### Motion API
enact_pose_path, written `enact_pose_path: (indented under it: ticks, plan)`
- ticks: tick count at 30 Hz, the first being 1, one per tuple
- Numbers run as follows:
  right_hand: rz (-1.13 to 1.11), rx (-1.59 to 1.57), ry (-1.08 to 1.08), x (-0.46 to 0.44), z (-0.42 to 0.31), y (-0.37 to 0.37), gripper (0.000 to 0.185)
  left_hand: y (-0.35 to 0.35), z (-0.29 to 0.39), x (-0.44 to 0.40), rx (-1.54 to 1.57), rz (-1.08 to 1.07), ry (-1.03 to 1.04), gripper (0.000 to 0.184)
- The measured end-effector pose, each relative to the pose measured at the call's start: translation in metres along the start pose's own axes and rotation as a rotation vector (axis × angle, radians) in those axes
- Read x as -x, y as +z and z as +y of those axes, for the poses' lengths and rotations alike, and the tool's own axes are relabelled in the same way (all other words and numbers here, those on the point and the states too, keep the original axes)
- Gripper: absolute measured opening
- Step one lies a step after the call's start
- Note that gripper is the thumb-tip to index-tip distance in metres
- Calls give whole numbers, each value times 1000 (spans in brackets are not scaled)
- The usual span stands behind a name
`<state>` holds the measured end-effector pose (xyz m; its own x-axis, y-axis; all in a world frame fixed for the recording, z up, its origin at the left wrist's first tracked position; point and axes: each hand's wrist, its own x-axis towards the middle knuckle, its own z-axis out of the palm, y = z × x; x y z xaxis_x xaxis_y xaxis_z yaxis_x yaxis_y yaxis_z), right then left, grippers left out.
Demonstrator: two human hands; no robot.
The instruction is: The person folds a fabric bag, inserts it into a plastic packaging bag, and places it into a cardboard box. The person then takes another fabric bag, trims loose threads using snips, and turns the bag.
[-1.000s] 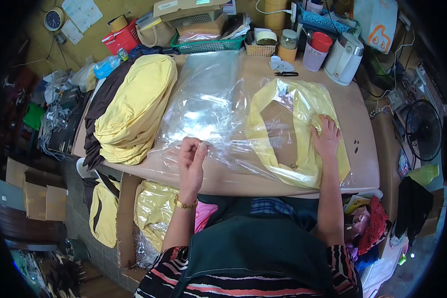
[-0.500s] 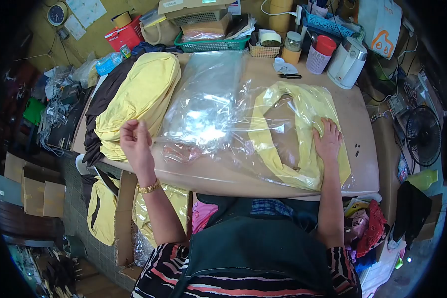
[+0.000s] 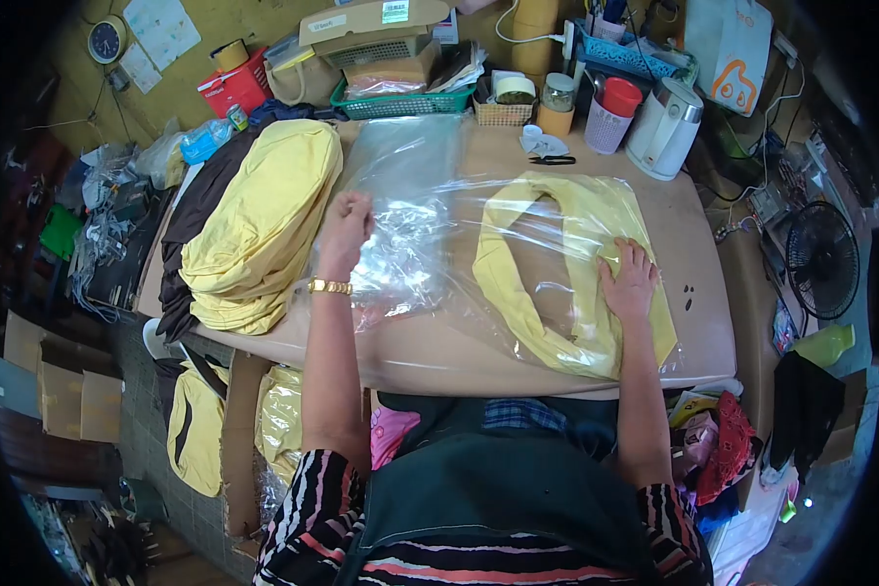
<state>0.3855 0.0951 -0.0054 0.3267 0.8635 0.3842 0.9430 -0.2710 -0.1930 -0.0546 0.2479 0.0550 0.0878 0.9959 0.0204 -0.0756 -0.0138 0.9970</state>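
A folded yellow cloth piece lies inside a clear plastic bag on the table. My right hand rests flat on the bag over the cloth's right part, fingers spread. My left hand, with a gold bracelet at the wrist, is closed, pinching the clear film above a stack of clear bags. The film stretches from there to the yellow cloth. Left of that hand, a tall heap of yellow cloth lies on dark brown cloth.
Small black snips lie behind the bagged cloth. Along the back stand a green basket, a jar, a red cup and a white kettle. A cardboard box sits below the front edge; a fan is at right.
My left hand has moved left, then back and right over the clear stack, pulling the film tauter. My right hand stays on the bagged cloth. The view has shifted slightly.
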Motion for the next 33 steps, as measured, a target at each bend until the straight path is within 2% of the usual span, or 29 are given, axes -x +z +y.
enact_pose_path:
  ticks: [1,3,4,5,6,7,8,10,12,13,15,20,22,23,24,25,26,28,30,33]
  plan:
    - [1,-12,5,0,0,0,53,-4,-1,0,2,-4,0,21]
    - [-52,-19,27,-2,-1,-1,53,-4,-1,3,-6,213,126,25]
    - [-108,-32,46,-4,-1,-3,54,0,1,6,-5,206,125,25]
    - [-106,-30,51,-8,3,-8,54,2,3,8,-269,402,413,29]
    - [-328,-136,77,-15,5,-23,55,6,13,14,-535,594,702,33]
    - [-545,-244,102,-21,5,-39,57,21,34,32,-721,456,757,39]
    - [-536,-246,107,-26,-1,-57,57,46,56,55,-903,315,809,45]
    - [-464,-45,-25,-26,-17,-83,57,118,60,99,-1110,101,704,54]
    - [-405,45,-54,-21,-13,-59,57,147,39,114,-1253,-81,658,56]
    - [-368,89,-70,-19,-11,-47,57,143,20,111,-1248,-81,663,56]
    - [-288,98,-63,-10,-6,-25,59,121,-23,96,-1477,-84,422,61]
    - [-261,42,-17,-8,-10,-25,64,86,-40,101,-1496,-98,399,62]
    - [-402,-64,0,-15,-7,-33,65,85,-39,101,-1481,-129,379,63]
    - [-394,-56,12,-20,-1,-41,65,86,-37,104,-1468,-103,381,61]
    - [-561,-7,-6,-31,-3,-63,64,90,-31,109,-1463,-109,404,61]
    - [-727,36,-20,-43,-5,-75,64,93,-22,116,-1454,-15,435,61]
    - [-720,32,1,-56,-5,-73,64,96,-14,122,-1443,71,456,60]
    - [-540,-100,-149,-76,-7,-63,66,103,-9,129,-1419,28,485,60]
    - [-391,-5,-176,-95,-27,-54,65,108,-12,129,-1513,-52,422,61]
    - [-403,-5,-87,-89,-24,8,66,94,-36,122,-1532,-115,348,62]
